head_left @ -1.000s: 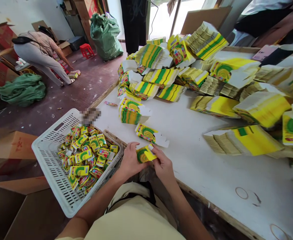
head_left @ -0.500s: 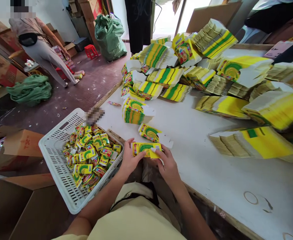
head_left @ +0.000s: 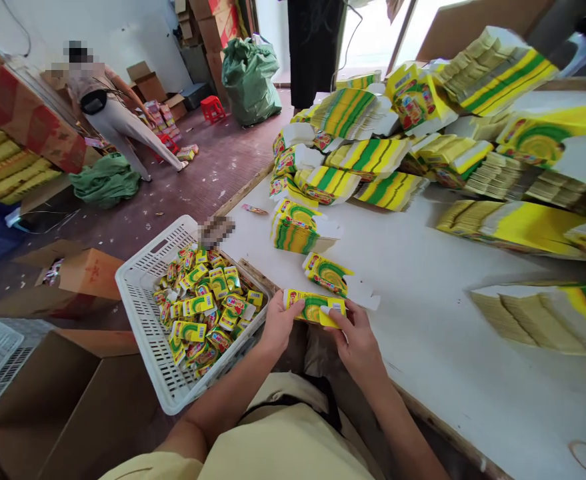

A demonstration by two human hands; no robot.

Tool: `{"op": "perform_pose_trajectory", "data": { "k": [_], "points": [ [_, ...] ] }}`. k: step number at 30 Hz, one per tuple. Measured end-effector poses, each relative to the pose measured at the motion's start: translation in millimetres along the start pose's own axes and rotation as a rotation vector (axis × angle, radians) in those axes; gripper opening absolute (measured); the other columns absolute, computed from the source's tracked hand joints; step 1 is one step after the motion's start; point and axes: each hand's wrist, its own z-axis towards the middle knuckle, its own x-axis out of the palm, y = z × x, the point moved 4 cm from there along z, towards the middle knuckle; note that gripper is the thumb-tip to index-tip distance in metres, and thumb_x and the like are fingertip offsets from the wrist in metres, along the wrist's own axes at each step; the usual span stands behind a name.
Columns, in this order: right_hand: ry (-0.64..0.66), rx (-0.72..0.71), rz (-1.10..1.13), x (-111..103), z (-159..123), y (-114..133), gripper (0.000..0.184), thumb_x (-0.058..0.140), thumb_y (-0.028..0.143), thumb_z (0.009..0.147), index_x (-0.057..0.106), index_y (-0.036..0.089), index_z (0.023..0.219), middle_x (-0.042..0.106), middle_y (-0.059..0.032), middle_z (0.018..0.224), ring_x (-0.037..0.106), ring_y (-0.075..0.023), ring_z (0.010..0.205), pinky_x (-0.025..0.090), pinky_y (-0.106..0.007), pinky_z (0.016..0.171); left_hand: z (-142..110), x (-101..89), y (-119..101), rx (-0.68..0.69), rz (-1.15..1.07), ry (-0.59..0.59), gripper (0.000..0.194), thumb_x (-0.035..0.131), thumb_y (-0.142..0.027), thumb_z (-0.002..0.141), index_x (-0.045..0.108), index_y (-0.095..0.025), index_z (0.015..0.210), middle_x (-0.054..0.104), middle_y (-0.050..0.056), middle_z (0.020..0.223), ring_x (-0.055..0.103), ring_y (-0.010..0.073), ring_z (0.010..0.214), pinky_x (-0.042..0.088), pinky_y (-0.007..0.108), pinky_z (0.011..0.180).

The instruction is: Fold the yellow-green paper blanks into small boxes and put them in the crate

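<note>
A small yellow-and-green carton [head_left: 313, 307] is held level at the table's near edge, between my two hands. My left hand [head_left: 279, 327] grips its left end, thumb on the printed face. At the right end, my right hand [head_left: 359, 339] pinches the carton with thumb and fingers by a flap. Just beyond lies a flattened carton [head_left: 327, 274] with its white flap spread to the right. Behind that stands a stack of flat cartons [head_left: 295, 230]. To my left, a white plastic basket [head_left: 137, 293] holds many folded cartons [head_left: 197, 305].
Piles of flat cartons [head_left: 367, 157] cover the far side of the white table [head_left: 397, 267]. An open cardboard box [head_left: 67, 400] sits at lower left. Across the room a person [head_left: 107, 107] bends near red stools; a green sack [head_left: 250, 80] stands on the floor.
The camera has turned left, so the table and basket appear farther right. Both hands keep hold of the same carton, with little change in their grip.
</note>
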Motion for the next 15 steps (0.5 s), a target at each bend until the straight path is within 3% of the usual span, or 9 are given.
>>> {"op": "perform_pose_trajectory", "data": {
  "k": [7, 11, 15],
  "points": [
    [0.147, -0.043, 0.055, -5.8, -3.3, -2.9, 0.024, 0.055, 0.038, 0.094, 0.068, 0.028, 0.111, 0.051, -0.0115, 0.122, 0.060, -0.0267, 0.106, 0.057, -0.046, 0.088, 0.6, -6.4, -0.1, -0.035, -0.037, -0.012, 0.046, 0.087, -0.034, 0.055, 0.062, -0.015, 0.088, 0.071, 0.003, 0.082, 0.063, 0.0152, 0.073, 0.049, 0.030, 0.076],
    [0.057, 0.046, 0.019, -9.2, -1.9, 0.8, 0.026, 0.058, 0.041, 0.090, 0.062, 0.023, 0.110, 0.054, -0.0121, 0.115, 0.059, -0.0289, 0.108, 0.056, -0.047, 0.087, -1.4, -4.2, 0.1, -0.031, 0.057, 0.048, 0.045, 0.085, -0.036, 0.060, 0.062, -0.015, 0.091, 0.070, 0.003, 0.086, 0.062, 0.0155, 0.076, 0.048, 0.030, 0.077],
    [-0.049, 0.217, 0.034, -7.0, -5.2, 2.8, 0.050, 0.065, 0.049, 0.083, 0.050, 0.019, 0.121, 0.058, -0.0114, 0.106, 0.063, -0.0255, 0.087, 0.057, -0.042, 0.074, -4.9, 0.5, 3.5, -0.013, 0.152, 0.112, 0.045, 0.082, -0.041, 0.063, 0.059, -0.015, 0.091, 0.065, 0.002, 0.082, 0.058, 0.0144, 0.073, 0.047, 0.029, 0.073]
  ]
}}
